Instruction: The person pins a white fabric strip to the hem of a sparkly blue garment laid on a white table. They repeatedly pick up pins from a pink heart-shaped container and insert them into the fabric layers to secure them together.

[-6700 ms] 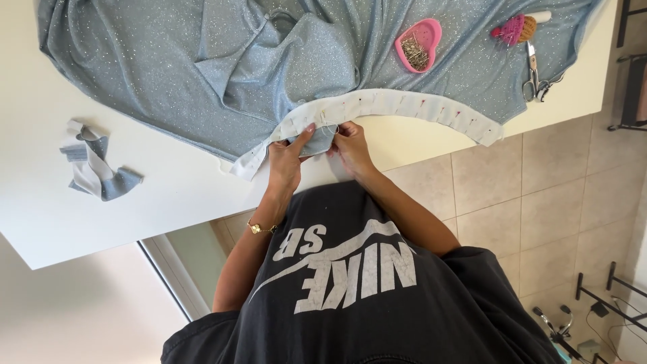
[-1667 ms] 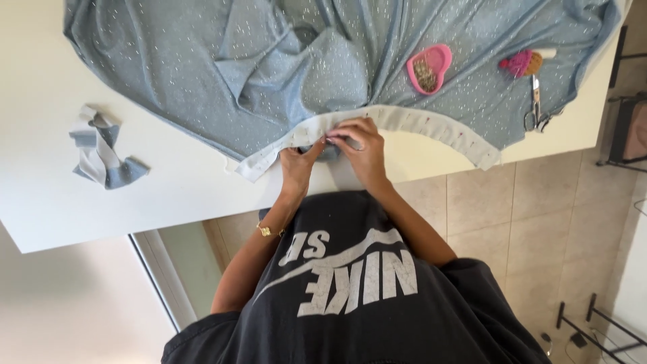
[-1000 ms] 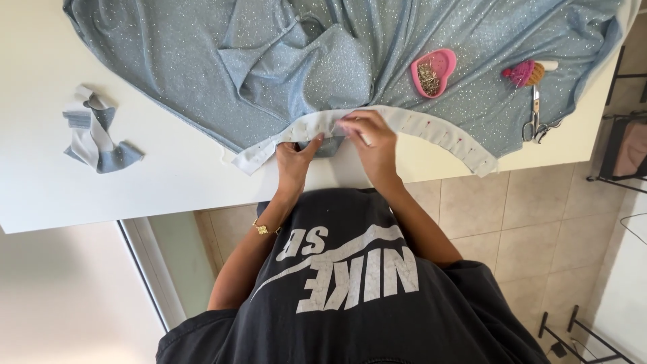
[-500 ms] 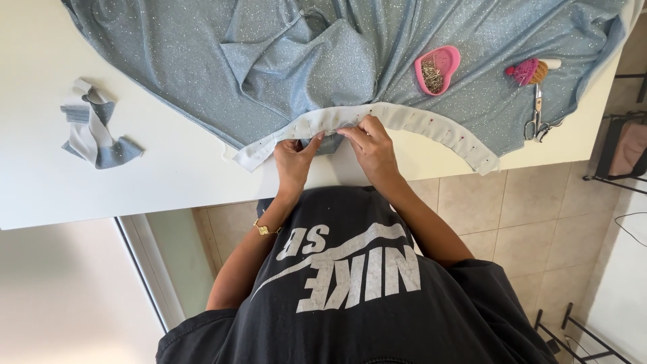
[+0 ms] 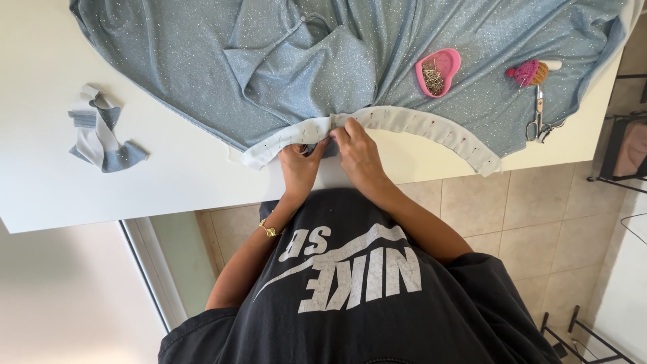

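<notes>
Hands on the white hem band [image 5: 404,123] at the near edge of the glittery blue fabric [image 5: 202,61]. Your left hand [image 5: 300,165] pinches the band, fingers narrow. Your right hand [image 5: 357,152] pinches just beside it. Pink heart pin dish [image 5: 438,71] sits on the fabric beyond the band; scissors [image 5: 537,114] right of the dish.

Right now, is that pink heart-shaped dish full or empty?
Not empty: the pink heart dish, lying open on the blue cloth, has a small heap of pins in it. It is not brimming.
</notes>
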